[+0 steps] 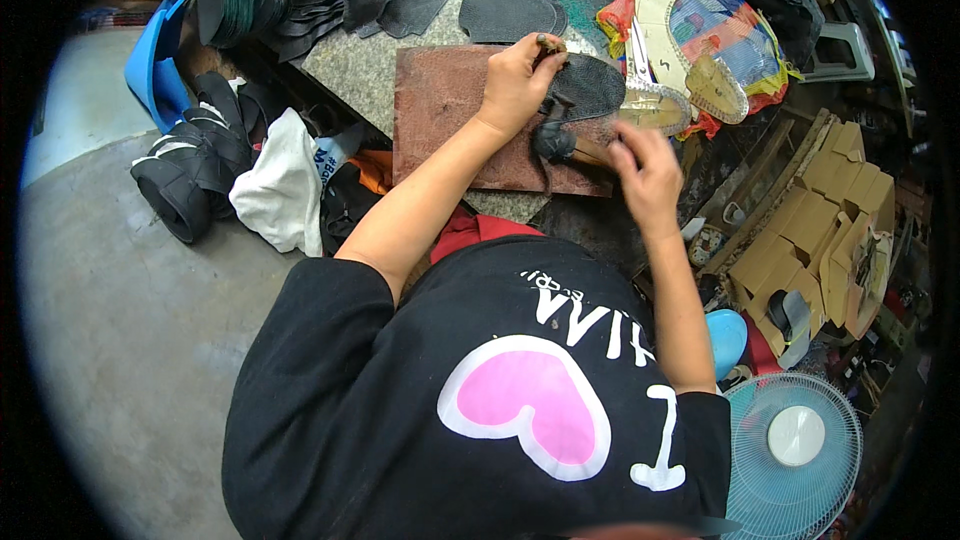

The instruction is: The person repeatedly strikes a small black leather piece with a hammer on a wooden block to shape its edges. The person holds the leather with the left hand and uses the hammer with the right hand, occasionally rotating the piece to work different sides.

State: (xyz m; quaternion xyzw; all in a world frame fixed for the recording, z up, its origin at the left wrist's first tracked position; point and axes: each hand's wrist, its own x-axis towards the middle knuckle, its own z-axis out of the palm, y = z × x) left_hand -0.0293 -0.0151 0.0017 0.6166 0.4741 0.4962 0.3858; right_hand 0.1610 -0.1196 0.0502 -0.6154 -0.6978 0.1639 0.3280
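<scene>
My left hand (pixel 518 85) is closed in a pinch around a small dark upright tool (pixel 548 42), possibly a punch; its lower end is hard to make out. Beneath it lies a black textured sole-shaped piece (pixel 592 88), on a reddish-brown board (pixel 440 110). My right hand (pixel 648 170), smeared by motion, has its fingers curled at the wooden handle of a hammer (pixel 553 142). The hammer's dark, wrapped-looking head is just above the board, close to the sole piece.
More black sole pieces (pixel 510 12) lie beyond the board. Cream sole-shaped templates (pixel 655 15) rest on a colourful mesh sack (pixel 720 15) at the far right. Cardboard boxes (pixel 810 230) and a fan (pixel 795 450) stand at right. Black bundles (pixel 185 175) and white cloth (pixel 280 185) are at left.
</scene>
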